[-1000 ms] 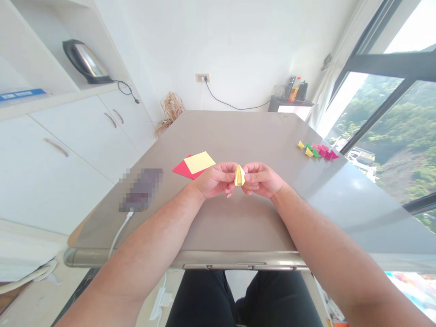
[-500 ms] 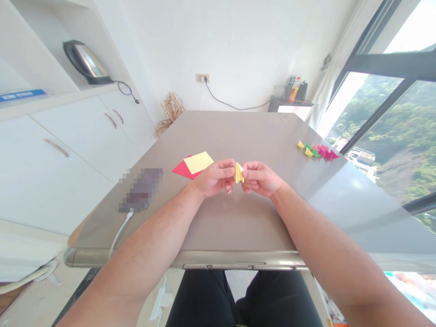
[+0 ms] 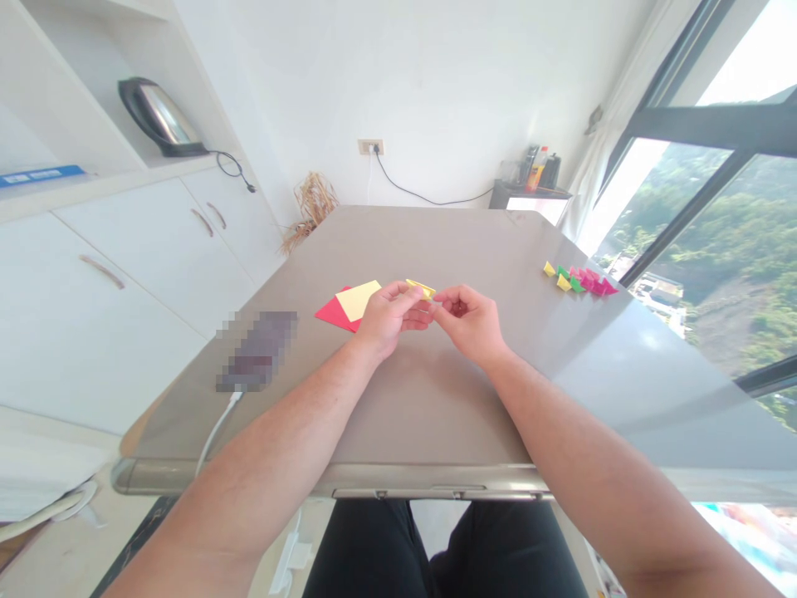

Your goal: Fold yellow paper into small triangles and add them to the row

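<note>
My left hand (image 3: 392,316) pinches a small piece of folded yellow paper (image 3: 421,289) between thumb and fingers above the table. The paper lies nearly flat on its side, its lower part hidden by my fingers. At its right end, my right hand (image 3: 468,321) is closed, thumb and index finger gripping the tip. Just left of my left hand, a sheet of yellow paper (image 3: 356,301) rests on red paper (image 3: 333,313), partly covered by that hand. Several small folded paper pieces (image 3: 582,280) in yellow, green and pink stand in a cluster at the table's right.
The grey table (image 3: 429,241) spreads out before me. A pixelated dark device (image 3: 258,349) with a white cable (image 3: 217,428) lies at the left. Beyond are a kettle (image 3: 165,120) on a shelf, dried stalks (image 3: 311,208), and bottles (image 3: 540,169) on a small cabinet.
The folded yellow paper has turned from upright to sideways and moved slightly left and away from me. My right hand has rotated, its fingers now at the paper's right end.
</note>
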The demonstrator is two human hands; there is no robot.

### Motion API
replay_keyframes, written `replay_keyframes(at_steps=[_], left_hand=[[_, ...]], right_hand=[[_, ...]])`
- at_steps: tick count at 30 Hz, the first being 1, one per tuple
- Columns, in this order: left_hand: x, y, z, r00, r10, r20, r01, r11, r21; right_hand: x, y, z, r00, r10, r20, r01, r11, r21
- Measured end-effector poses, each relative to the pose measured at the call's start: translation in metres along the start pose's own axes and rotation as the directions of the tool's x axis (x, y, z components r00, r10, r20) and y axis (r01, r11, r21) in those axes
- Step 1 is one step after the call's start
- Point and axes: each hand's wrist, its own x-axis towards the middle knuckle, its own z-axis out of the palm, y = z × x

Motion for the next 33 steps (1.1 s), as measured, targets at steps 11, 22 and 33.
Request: replay_keyframes(at_steps=[11,22,33], left_hand=[[-0.0048,-0.0010,0.0040,0.996,0.074,0.058,-0.081,0.988,0.129],[-0.0036,-0.0021,0.0040,0.997,0.028,0.065,-0.033,0.997,0.071],[-0.0050,-0.0038,0.0081,0.998,0.053,0.031,-0.055,0.996,0.074]], right_hand=[[-0.0007,0.0019,-0.0021,0.999,-0.027,0.043,0.031,0.996,-0.087],[-0.0021,0.0036,-0.0014,0.989,-0.126,0.082,0.140,0.972,-0.190],[-0.0028,0.0020,-0.0009,0.996,-0.083,0.044,0.090,0.972,-0.217]])
